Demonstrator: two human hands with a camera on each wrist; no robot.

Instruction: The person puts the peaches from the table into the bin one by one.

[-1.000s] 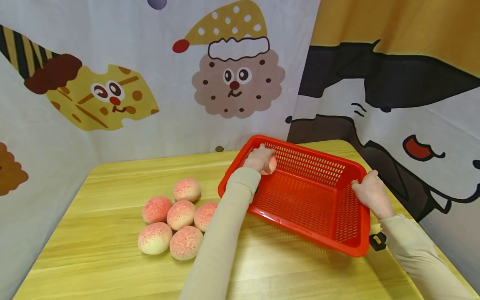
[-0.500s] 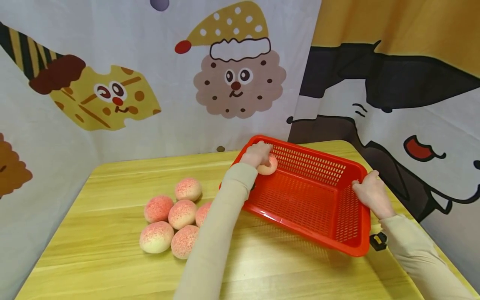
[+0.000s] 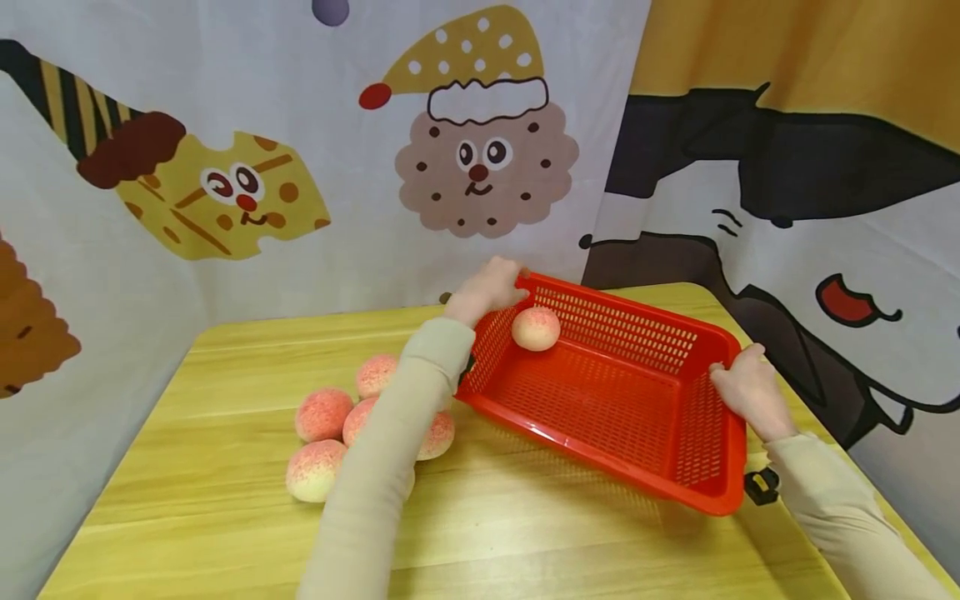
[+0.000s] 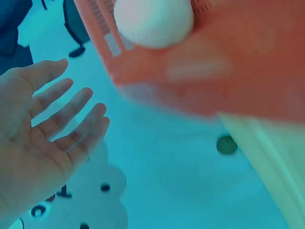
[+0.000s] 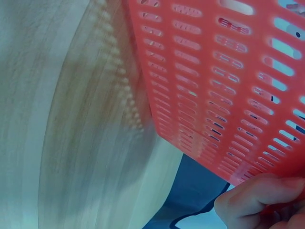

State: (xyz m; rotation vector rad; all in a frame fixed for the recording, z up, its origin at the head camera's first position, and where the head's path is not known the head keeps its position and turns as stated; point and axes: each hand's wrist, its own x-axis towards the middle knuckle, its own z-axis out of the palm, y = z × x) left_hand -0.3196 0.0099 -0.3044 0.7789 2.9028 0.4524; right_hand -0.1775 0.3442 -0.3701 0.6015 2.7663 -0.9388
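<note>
A red plastic basket [image 3: 585, 392] with slotted walls slants over the right part of the table. One pink-and-cream peach [image 3: 536, 328] lies inside, at its far left corner. My right hand [image 3: 752, 392] grips the rim at the right end; the right wrist view has its curled fingers [image 5: 259, 198] at the rim. My left hand [image 3: 487, 289] is at the left far corner, overlapping the rim in the head view. In the left wrist view that hand [image 4: 52, 119] holds nothing, its fingers spread and apart from the basket.
Several more peaches [image 3: 324, 414] sit grouped on the wooden table [image 3: 187, 467], left of the basket, some partly hidden by the left sleeve [image 3: 375, 492]. A printed curtain [image 3: 315, 275] hangs right behind the table's far edge.
My left hand has let go of the peach in the basket's far left corner and moved up and left to the rim. The right hand keeps its grip on the basket.
</note>
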